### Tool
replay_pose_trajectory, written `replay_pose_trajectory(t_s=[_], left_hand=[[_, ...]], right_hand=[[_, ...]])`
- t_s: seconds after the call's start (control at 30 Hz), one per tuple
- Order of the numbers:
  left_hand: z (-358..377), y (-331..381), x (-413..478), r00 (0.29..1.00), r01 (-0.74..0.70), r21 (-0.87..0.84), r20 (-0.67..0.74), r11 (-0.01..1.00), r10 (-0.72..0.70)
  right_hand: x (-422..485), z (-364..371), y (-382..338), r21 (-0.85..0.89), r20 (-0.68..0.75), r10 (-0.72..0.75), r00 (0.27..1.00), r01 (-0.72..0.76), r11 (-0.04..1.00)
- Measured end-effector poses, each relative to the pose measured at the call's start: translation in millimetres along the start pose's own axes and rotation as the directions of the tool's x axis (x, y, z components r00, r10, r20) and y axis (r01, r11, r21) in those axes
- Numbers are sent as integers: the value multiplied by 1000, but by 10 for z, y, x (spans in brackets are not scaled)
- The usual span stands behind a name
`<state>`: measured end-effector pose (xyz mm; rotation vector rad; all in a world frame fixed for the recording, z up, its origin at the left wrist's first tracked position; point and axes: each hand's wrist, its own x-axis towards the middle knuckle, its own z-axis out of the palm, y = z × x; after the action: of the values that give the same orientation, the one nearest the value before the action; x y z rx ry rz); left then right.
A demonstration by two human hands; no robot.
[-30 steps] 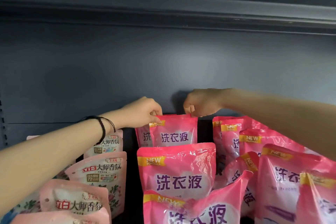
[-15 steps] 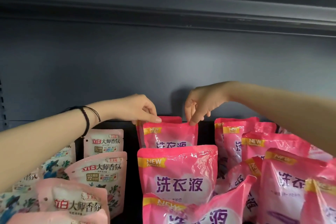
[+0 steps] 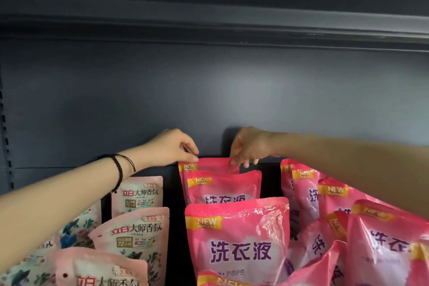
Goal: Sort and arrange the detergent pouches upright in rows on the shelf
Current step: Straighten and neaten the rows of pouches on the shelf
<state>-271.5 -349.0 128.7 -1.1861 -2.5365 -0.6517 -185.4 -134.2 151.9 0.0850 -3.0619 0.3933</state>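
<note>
Right at the back of the middle row, the rearmost pink pouch (image 3: pixel 209 165) stands upright close to the shelf's back wall (image 3: pixel 209 90). Only its top seal and a yellow "NEW" flag show above the pouch in front. The left hand (image 3: pixel 171 149) has thumb and fingers bunched at the pouch's top left corner and seems to pinch it. The right hand (image 3: pixel 249 146) pinches the top right corner with curled fingertips. Both grips fall on the flat seal strip, probably the stiffest part of a soft bag.

By my reading, the task is well under way but not finished. The middle row looks tidy: a second pink pouch (image 3: pixel 224 187) and a front pink pouch (image 3: pixel 236 237) stand one behind the other, faces forward. To the right, the right-hand pink pouches (image 3: pixel 329 195) overlap and lean at different angles, so that group looks unsorted. On the left, the pale floral pouches (image 3: pixel 137 195) keep to their own side, some tilted, with the nearest cut off by the frame.

The pink bags are glossy film, creased and catching light, plump below and flat at the top. The floral ones look more matt, with rounded top corners. A dark braided bracelet (image 3: pixel 119 170) circles the left wrist. The shelf is dull grey-blue, seemingly metal, with the edge of an upper shelf (image 3: pixel 209 18) overhead.
</note>
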Motion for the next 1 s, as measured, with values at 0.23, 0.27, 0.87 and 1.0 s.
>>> replay_pose_trajectory(t_s=[0.23,0.27,0.87,1.0], left_hand=[[129,132,44,1000,-4,14,2,1000,4],[150,158,62,1000,-6,5,6,1000,6],[29,240,-50,999,21,-290,-24,957,-30],[-63,505,-97,998,-70,-368,-31,927,63]], right_hand=[[-5,-93,165,-90,-54,33,998,-38,995],[-15,-105,200,-85,-47,41,998,-44,995],[-329,-263,183,25,21,15,1000,-15,1000],[-563,-358,175,125,0,-17,1000,17,992]])
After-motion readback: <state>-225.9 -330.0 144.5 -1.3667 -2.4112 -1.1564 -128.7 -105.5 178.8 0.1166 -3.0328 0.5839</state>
